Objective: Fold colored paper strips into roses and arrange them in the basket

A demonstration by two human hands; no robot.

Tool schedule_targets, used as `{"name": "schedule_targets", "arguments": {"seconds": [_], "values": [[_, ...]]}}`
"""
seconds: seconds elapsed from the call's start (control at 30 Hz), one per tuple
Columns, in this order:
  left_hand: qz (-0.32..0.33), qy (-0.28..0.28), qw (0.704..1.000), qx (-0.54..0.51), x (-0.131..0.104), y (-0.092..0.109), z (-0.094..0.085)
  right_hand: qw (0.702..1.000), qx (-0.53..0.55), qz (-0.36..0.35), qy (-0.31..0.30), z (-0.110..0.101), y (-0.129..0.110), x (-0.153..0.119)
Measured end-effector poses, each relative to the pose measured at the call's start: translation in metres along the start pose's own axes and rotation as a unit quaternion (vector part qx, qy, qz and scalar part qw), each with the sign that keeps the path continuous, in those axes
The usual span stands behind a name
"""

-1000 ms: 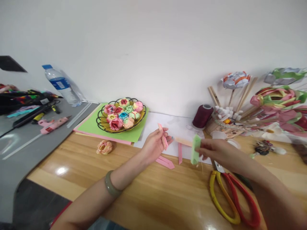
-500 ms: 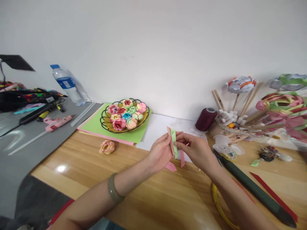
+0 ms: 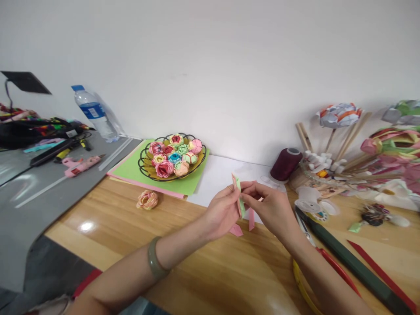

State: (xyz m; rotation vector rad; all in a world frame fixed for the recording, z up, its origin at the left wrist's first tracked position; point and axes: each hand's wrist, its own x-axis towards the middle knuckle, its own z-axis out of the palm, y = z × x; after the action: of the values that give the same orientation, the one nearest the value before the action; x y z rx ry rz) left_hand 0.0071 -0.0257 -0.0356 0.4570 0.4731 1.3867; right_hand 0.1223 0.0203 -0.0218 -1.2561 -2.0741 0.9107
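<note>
While a pink strip (image 3: 234,179) and green strip (image 3: 242,209) are pinched together by left hand (image 3: 223,213) and right hand (image 3: 268,202), finished flowers (image 3: 164,169) are basketed; pink pieces (image 3: 251,221) are left loose.

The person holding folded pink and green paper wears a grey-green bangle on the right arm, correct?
Not quite: the head view shows the grey-green bangle on the left arm. The left hand does hold folded pink and green paper.

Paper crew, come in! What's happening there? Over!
Left hand: holding folded pink paper strip. Right hand: pinching folded green paper strip against it. Red-and-yellow-handled scissors: partly behind right forearm.
</note>
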Motion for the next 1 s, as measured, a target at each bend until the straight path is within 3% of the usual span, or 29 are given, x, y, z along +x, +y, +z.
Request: {"name": "schedule_targets", "arguments": {"seconds": [0.17,0.33,0.4,0.57,0.7,0.87,1.0], "values": [[0.010,0.002,1.000,0.018,0.000,0.001,-0.003,1.000,-0.021,-0.003,-0.004,0.000,-0.001,-0.001],[0.043,0.024,0.998,0.043,0.003,0.010,-0.007,0.986,0.053,-0.055,-0.148,-0.005,-0.008,-0.003],[0.049,0.030,0.996,0.071,0.005,0.013,-0.010,0.982,0.055,-0.052,-0.173,-0.006,-0.010,-0.003],[0.065,0.077,0.984,0.147,0.009,0.016,-0.019,0.992,0.006,-0.082,-0.098,-0.010,-0.008,0.001],[0.035,0.108,0.973,0.200,0.010,0.020,-0.022,0.991,-0.023,-0.098,-0.092,-0.012,-0.005,0.003],[0.034,0.085,0.978,0.189,0.010,0.022,-0.020,0.990,0.000,-0.089,-0.112,-0.012,-0.006,0.001],[0.042,0.030,0.983,0.178,0.009,0.022,-0.018,0.989,0.000,-0.110,-0.100,-0.013,-0.006,0.000]]}}
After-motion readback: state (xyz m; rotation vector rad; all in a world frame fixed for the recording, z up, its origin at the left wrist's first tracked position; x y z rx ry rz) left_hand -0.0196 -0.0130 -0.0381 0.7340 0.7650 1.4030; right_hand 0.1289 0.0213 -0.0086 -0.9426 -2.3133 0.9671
